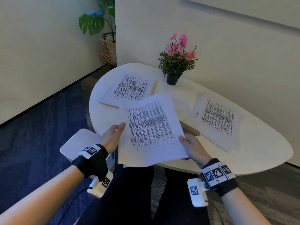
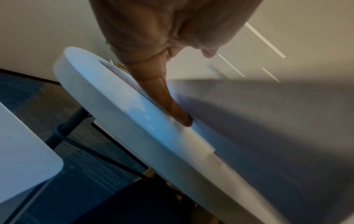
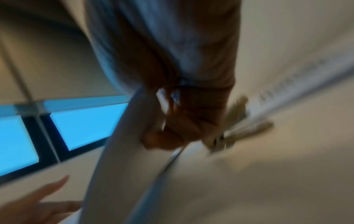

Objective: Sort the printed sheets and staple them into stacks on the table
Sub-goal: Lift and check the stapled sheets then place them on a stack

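**Sheaf in hand over the table edge, two piles already down**

We see the right hand [image 1: 192, 147] pinching the near right corner of a sheaf of printed sheets [image 1: 151, 127], thumb on top, fingers curled beneath. The left hand [image 1: 113, 135] lies flat at the sheaf's left edge, fingers straight and together; whether it touches the paper we cannot tell. The sheaf hangs over the near rim of the table [image 1: 259, 156], partly above the lap.

What we judge could go wrong:
- One-corner grip on loose paper: the sheaf bows along its length, and lower sheets already peek out unevenly at the near edge. They could fan or slip to the floor.
- The stapler [image 1: 190, 129] lies half hidden under the sheaf, touching the right pile [image 1: 219, 120]. Setting the sheaf down blind could bury it or nudge that pile askew.
- All pages carry near-identical dense tables, so a sheet could land in the wrong pile.

Materials: thin white paper, limp, printed in black grid. The far pile [image 1: 131, 88] is squared; the right pile is fanned, edges staggered. The table is smooth, matt white, rounded, with a thick rim. The stapler is a slim tan bar. A small dark pot of pink flowers [image 1: 177, 62] stands near the wall
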Action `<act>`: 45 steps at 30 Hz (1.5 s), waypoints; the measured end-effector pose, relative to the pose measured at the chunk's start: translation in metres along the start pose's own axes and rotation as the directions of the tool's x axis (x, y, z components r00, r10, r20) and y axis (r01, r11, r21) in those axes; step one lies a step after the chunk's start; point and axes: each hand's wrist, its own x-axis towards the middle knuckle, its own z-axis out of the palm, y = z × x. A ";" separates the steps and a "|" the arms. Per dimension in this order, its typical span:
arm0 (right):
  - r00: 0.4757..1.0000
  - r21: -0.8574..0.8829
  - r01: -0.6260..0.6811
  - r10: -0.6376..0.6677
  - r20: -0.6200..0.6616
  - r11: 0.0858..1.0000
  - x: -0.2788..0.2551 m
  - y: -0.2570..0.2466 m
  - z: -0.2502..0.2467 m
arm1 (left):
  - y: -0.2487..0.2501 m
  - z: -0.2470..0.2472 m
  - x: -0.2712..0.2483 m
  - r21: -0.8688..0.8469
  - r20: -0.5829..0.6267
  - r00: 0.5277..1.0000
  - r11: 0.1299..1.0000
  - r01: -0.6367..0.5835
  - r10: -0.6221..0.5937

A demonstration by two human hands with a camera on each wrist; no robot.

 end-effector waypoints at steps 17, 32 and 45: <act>0.968 -0.751 -0.205 0.017 -0.250 0.628 0.096 0.010 -0.052 | -0.011 0.014 -0.016 0.257 0.230 0.973 0.963 -0.084 0.023; 0.909 -0.679 -0.240 -0.085 -0.408 0.694 0.052 0.011 -0.066 | 0.059 0.072 -0.017 0.737 0.507 0.849 0.434 -0.518 0.151; 0.932 -0.745 -0.337 0.092 -0.351 0.576 0.076 0.023 -0.052 | 0.080 0.180 0.035 0.678 0.687 0.720 0.271 -0.683 0.097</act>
